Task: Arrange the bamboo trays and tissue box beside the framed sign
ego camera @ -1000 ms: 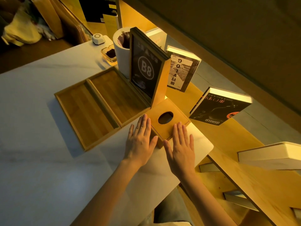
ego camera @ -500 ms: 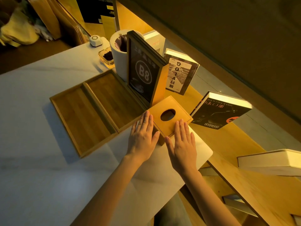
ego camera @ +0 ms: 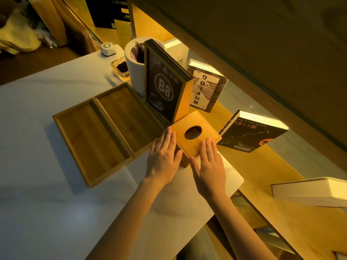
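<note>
The bamboo tissue box point(ego camera: 195, 136) sits on the white table point(ego camera: 47, 194) near its far right corner, a corner of the box touching or just short of the base of the framed sign point(ego camera: 165, 85), which stands upright at its eleven o'clock. The two bamboo trays point(ego camera: 105, 126) lie flat and side by side at the box's nine o'clock, their rims touching each other and the nearer tray tucked against the sign's foot.

Both hands are flat and spread, gripping nothing. The left hand point(ego camera: 163, 158) lies palm down against the box's left face, fingertips reaching its top edge. The right hand point(ego camera: 210, 166) rests with its fingers on the near part of the lid, the thumb against the near corner.

The box looks like a rigid, hollow wooden shell, probably light, with a smooth finish that should slide readily on the slick tabletop. Flat palms on opposite side walls seem the safest purchase; the lid appears to be a separate panel and may shift if pushed from above.

The box is roughly square, so it has no marked long axis. It sits turned diamond-wise to the person, one corner toward six o'clock, its oval opening facing straight up. The trays are long rectangles running from about five o'clock to eleven o'clock.
</note>
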`<state>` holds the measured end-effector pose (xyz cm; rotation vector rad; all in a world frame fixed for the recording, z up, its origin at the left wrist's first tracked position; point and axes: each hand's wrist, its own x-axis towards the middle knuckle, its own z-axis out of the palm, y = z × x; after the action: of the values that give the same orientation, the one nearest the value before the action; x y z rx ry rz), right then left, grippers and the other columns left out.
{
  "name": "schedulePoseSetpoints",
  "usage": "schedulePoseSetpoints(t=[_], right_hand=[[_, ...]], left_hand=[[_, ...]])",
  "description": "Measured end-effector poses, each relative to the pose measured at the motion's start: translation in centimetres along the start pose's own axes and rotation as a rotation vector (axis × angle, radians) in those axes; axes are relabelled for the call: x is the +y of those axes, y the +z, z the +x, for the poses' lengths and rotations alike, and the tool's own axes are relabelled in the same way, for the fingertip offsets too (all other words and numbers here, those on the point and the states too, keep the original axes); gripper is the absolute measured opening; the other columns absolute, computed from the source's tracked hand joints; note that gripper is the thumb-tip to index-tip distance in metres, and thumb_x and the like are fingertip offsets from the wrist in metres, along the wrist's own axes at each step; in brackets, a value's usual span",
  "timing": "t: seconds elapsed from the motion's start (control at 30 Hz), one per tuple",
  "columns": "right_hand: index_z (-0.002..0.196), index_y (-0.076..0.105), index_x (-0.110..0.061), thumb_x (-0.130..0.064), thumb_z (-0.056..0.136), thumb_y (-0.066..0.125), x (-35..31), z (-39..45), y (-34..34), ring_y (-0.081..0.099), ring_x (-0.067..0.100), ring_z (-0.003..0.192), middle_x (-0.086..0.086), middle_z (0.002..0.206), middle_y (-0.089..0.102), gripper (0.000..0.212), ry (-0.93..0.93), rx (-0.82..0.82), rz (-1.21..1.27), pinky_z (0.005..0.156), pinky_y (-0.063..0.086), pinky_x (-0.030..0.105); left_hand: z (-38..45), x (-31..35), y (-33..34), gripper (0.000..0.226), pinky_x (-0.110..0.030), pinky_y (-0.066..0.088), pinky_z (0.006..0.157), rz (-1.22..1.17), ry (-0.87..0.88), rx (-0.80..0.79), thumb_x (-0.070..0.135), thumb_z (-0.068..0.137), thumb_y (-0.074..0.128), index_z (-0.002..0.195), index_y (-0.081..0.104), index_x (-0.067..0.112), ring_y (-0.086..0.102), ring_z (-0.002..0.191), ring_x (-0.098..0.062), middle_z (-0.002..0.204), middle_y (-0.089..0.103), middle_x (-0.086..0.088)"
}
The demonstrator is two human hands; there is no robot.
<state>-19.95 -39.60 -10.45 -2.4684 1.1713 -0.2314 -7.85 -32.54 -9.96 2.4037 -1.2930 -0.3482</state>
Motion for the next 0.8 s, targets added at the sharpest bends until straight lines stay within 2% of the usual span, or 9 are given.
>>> schedulePoseSetpoints(t=[0.27,0.37,0.5,0.63,0.73,0.8], right_hand=[[0.142,0.005,-0.020,-0.062,0.081,0.008,-0.4,0.3,-0.1,-0.006,0.014,0.138,-0.002,0.152,0.003,0.074,0.007,-0.002,-0.024,0.113,0.005,0.038],[0.142,0.006,-0.020,-0.059,0.086,0.013,-0.5,0.3,-0.4,-0.005,0.015,0.138,0.001,0.154,0.008,0.069,0.007,-0.008,-0.023,0.113,0.005,0.039],[0.141,0.023,-0.013,-0.048,0.089,0.037,-1.0,0.6,-1.5,0.015,0.025,0.141,0.008,0.151,0.025,0.064,-0.003,0.010,-0.008,0.113,0.012,0.041],[0.124,0.050,-0.006,-0.025,0.087,0.055,-2.2,1.6,-3.0,0.046,0.032,0.124,0.015,0.131,0.054,0.041,-0.062,0.074,0.015,0.104,0.036,0.043],[0.114,0.058,-0.005,-0.017,0.084,0.061,-4.3,1.6,-3.5,0.057,0.032,0.108,0.016,0.115,0.065,0.033,-0.209,0.030,0.080,0.088,0.047,0.039],[0.112,0.060,-0.007,-0.016,0.084,0.061,-6.3,1.4,-3.5,0.059,0.029,0.105,0.014,0.113,0.066,0.030,-0.315,-0.008,0.123,0.085,0.049,0.037]], left_hand=[[0.7,-0.1,-0.5,0.055,-0.038,0.009,0.115,-0.021,-0.005,-0.021,0.036,0.092,0.027,0.140,0.008,0.017,0.004,0.142,-0.018,0.154,0.006,-0.004],[0.6,0.1,-0.6,0.053,-0.038,0.009,0.115,-0.050,-0.011,-0.026,0.031,0.093,0.027,0.140,0.008,0.017,0.004,0.142,-0.018,0.154,0.007,-0.004],[0.5,0.0,-1.0,0.054,-0.038,0.014,0.116,-0.083,-0.013,-0.054,0.032,0.093,0.030,0.140,0.008,0.017,0.004,0.142,-0.019,0.155,0.006,-0.004],[-0.6,0.4,-2.0,0.051,-0.041,0.038,0.107,-0.247,-0.090,0.010,0.032,0.092,0.033,0.139,0.018,0.019,0.023,0.139,-0.025,0.154,0.014,-0.004],[-2.0,0.2,-3.0,0.047,-0.031,0.038,0.101,-0.335,-0.119,0.088,0.030,0.092,0.036,0.137,0.027,0.017,0.032,0.135,-0.024,0.151,0.024,-0.006],[-2.7,-0.6,-4.2,0.045,-0.025,0.037,0.097,-0.356,-0.152,0.147,0.030,0.092,0.037,0.134,0.033,0.015,0.037,0.131,-0.023,0.148,0.032,-0.008]])
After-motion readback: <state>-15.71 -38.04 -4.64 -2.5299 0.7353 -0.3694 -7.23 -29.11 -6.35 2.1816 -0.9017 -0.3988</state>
